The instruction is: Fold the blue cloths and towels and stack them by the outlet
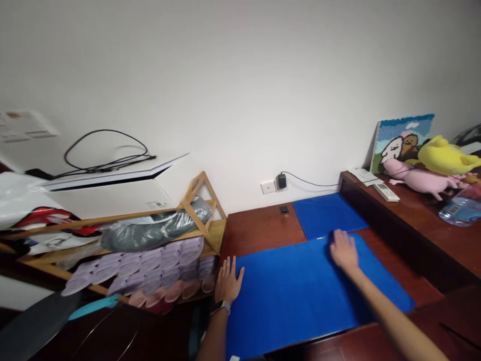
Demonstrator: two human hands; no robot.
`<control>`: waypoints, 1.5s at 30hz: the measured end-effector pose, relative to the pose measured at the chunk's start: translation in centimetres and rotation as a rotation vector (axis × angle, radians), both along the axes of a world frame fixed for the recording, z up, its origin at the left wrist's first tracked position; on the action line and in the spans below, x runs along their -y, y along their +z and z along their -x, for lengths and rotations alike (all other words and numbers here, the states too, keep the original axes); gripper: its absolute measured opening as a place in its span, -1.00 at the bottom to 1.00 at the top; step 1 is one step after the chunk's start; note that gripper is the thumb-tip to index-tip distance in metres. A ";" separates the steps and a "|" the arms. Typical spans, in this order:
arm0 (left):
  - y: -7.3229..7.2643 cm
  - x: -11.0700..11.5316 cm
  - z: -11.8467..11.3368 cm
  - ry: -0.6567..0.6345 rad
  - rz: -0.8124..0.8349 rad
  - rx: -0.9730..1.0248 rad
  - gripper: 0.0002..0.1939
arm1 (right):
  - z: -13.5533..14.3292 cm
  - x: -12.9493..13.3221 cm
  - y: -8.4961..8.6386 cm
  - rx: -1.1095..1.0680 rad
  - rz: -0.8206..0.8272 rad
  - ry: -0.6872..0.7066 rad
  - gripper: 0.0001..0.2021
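A large blue mat (289, 296) lies flat over the reddish-brown desk (255, 228). My left hand (228, 281) rests at the mat's left edge with fingers stretched out, a watch (221, 307) on its wrist. On the mat's upper right part lies my right hand (343, 250), palm down, slightly blurred, fingers extended and near the mat's far edge. Neither hand grips anything. Beyond my right hand, a smaller blue mat (326, 214) lies against the wall side of the desk.
To the left, a wooden rack (205, 220) holds purple slippers (150, 260) and a white box (124, 193) with a black cable (108, 163). A charger (281, 180) sits in the wall socket. On the raised right ledge are a remote (386, 192), plush toys (417, 178) and a bottle (460, 208).
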State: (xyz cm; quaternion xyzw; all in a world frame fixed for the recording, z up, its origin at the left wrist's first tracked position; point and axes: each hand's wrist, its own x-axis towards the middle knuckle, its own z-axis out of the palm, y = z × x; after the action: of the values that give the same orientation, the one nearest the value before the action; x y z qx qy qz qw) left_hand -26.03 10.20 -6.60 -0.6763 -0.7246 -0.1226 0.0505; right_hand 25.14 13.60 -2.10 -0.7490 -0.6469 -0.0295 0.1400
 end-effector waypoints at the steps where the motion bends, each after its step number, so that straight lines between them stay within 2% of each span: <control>1: -0.2 -0.1 0.1 -0.001 -0.006 -0.004 -0.23 | 4.2 0.3 0.5 -0.043 -0.035 0.128 -0.33; 3: -0.4 -0.3 0.2 -0.006 -0.011 -0.015 -0.22 | 12.9 1.2 0.9 -0.136 -0.013 0.382 -0.33; 5: -0.4 -0.4 0.2 -0.012 -0.006 -0.021 -0.22 | 20.1 2.1 0.6 -0.202 0.052 0.629 -0.32; 7: -0.4 -0.3 0.1 -0.014 0.002 -0.021 -0.22 | 24.0 2.9 0.0 -0.239 0.133 0.755 -0.32; 9: -0.3 -0.2 0.0 -0.004 0.011 -0.015 -0.22 | 23.9 3.3 -0.6 -0.241 0.195 0.770 -0.32; 10: -0.2 -0.1 -0.1 0.002 0.015 -0.012 -0.22 | 22.3 3.3 -0.8 -0.228 0.214 0.742 -0.32; 12: 0.0 0.0 -0.3 0.005 0.021 -0.006 -0.23 | 16.6 2.8 -1.1 -0.180 0.233 0.632 -0.33; 17: 0.4 0.4 -0.6 0.011 0.033 0.010 -0.27 | -4.9 1.0 -2.6 -0.039 0.276 0.184 -0.28; 18: 0.5 0.4 -0.6 0.013 0.036 0.013 -0.27 | -8.7 0.9 -3.2 -0.027 0.297 0.085 -0.27; 20: 0.6 0.5 -0.7 0.009 0.041 0.018 -0.28 | -14.6 1.0 -4.6 -0.034 0.314 0.015 -0.24; 21: 0.7 0.6 -0.8 0.008 0.044 0.021 -0.29 | -16.5 1.0 -5.2 -0.036 0.305 0.017 -0.23; 23: 1.1 0.6 -1.0 0.009 0.051 0.032 -0.31 | -18.5 1.0 -6.2 -0.039 0.293 0.032 -0.21; 25: 1.8 0.8 -1.1 0.023 0.056 0.045 -0.32 | -18.9 0.8 -6.4 -0.046 0.305 0.039 -0.18; 27: 2.8 1.1 -1.2 0.037 0.036 0.049 -0.34 | -18.5 0.4 -5.7 -0.066 0.338 0.040 -0.17; 30: 4.5 2.1 -2.2 -0.006 -0.027 0.039 -0.39 | -15.8 0.3 -3.2 -0.090 0.311 0.051 -0.17; 32: 5.3 3.3 -4.1 -0.095 -0.056 0.045 -0.42 | -11.5 1.5 -1.4 -0.086 0.200 0.104 -0.19; 35: 5.4 5.5 -9.5 -0.264 -0.068 0.087 -0.43 | -0.9 5.4 -0.1 -0.099 0.047 0.298 -0.28; 38: 4.3 7.7 -15.6 -0.415 -0.069 0.132 -0.43 | 10.6 10.0 -0.7 -0.155 0.050 0.545 -0.35; 40: 3.2 9.0 -17.9 -0.456 -0.071 0.146 -0.42 | 16.1 12.3 -1.5 -0.172 0.103 0.628 -0.37; 42: 2.2 10.2 -17.8 -0.426 -0.054 0.137 -0.41 | 18.9 13.5 -2.1 -0.175 0.142 0.631 -0.38; 45: 1.3 11.9 -13.4 -0.301 -0.007 0.094 -0.42 | 19.6 13.9 -2.0 -0.181 0.169 0.604 -0.36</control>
State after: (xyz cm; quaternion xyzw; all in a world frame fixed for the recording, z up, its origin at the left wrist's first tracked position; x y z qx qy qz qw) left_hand -12.62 -1.69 -5.29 -0.7705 -0.6162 -0.1631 0.0000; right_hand 5.52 -0.30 -4.09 -0.5316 -0.8251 0.1340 0.1366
